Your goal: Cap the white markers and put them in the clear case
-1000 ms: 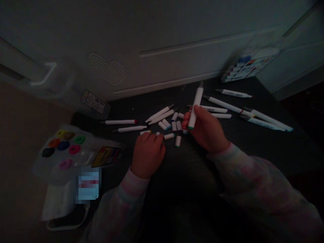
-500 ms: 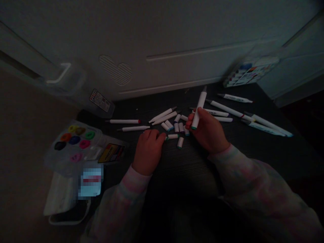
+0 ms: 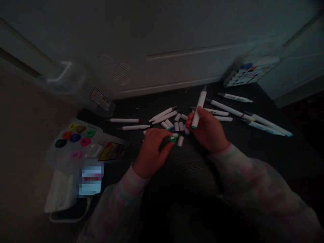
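Between the thumb and forefinger of my left hand (image 3: 153,153) is a marker cap (image 3: 172,138), its green end turned up toward me. My right hand (image 3: 211,131) is closed around a white marker (image 3: 199,108) with a green lower end and a grey tip pointing up and away. Among the two hands lie several loose white caps, one with a green edge (image 3: 180,141) and others with purple (image 3: 181,127) or blue (image 3: 165,126) edges. Uncapped white markers (image 3: 164,117) rest just beyond them.
More markers (image 3: 227,108) lie to the right on the dark table (image 3: 182,168). A clear case of markers (image 3: 253,71) stands back right. At left are a clear box with coloured rings (image 3: 76,138), a clear container (image 3: 83,87) and a blurred-out phone (image 3: 91,180).
My left hand has picked up a green-ended cap and shifted slightly, turning its end upward. My right hand holds the marker in nearly the same place.
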Tool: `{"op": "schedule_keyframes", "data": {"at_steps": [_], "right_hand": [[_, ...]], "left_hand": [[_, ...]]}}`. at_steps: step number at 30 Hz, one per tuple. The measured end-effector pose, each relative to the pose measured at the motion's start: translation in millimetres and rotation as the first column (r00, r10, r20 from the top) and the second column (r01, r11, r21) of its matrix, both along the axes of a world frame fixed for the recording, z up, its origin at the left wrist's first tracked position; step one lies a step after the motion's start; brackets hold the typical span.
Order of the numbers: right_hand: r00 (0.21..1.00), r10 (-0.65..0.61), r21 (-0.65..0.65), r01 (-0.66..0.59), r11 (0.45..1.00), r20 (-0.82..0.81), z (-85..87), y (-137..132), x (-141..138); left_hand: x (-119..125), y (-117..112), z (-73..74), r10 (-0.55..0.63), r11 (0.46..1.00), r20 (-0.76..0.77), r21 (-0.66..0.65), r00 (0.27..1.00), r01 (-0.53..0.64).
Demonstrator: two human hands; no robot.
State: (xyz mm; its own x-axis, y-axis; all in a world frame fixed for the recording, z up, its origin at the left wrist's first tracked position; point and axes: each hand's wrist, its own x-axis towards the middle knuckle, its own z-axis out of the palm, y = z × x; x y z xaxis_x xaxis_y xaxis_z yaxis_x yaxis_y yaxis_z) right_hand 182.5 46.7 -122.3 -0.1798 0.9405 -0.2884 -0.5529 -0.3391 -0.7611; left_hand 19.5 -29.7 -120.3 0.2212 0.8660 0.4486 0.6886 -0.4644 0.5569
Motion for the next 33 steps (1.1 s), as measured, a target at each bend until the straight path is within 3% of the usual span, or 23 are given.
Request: {"op": "schedule_keyframes", "data": {"at_steps": [8,12,15,17,19,21,23,28,33], "right_hand": [[1.000,0.018,0.016,-0.018,1.000,0.006,1.3,-1,-1],[0.999,0.030,0.011,-0.030,0.999,0.029,2.9,-2,-1],[0.996,0.082,0.024,-0.083,0.996,0.041,6.4,-5,-2],[0.986,0.161,0.049,-0.163,0.985,0.040,10.6,-10,-3],[0.963,0.269,0.070,-0.269,0.961,0.010,15.6,-18,-4],[0.922,0.384,0.063,-0.380,0.923,-0.048,20.0,-27,-5],[0.865,0.489,0.041,-0.488,0.872,-0.109,22.7,-37,-5],[0.711,0.671,0.062,-0.675,0.735,-0.208,22.0,-51,-3],[0.693,0.692,0.067,-0.695,0.716,-0.200,20.1,-52,-1]], "left_hand": [[1,-1,0.7,0.005,0.999,0.048,0.044,0.999,-0.007],[2,-4,0.3,0.019,0.998,0.163,0.060,0.986,-0.029],[3,-6,0.9,0.044,0.999,0.283,-0.031,0.958,-0.037],[2,-7,2.6,0.066,0.978,0.449,-0.205,0.891,0.031],[0,-7,4.9,0.101,0.906,0.683,-0.364,0.724,0.217],[-2,-7,6.9,0.135,0.816,0.859,-0.379,0.493,0.437],[-4,-7,8.1,0.145,0.753,0.927,-0.330,0.347,0.569],[-2,-8,7.6,0.161,0.661,0.955,-0.291,0.248,0.691],[1,-6,3.7,0.187,0.626,0.961,-0.276,0.204,0.729]]}}
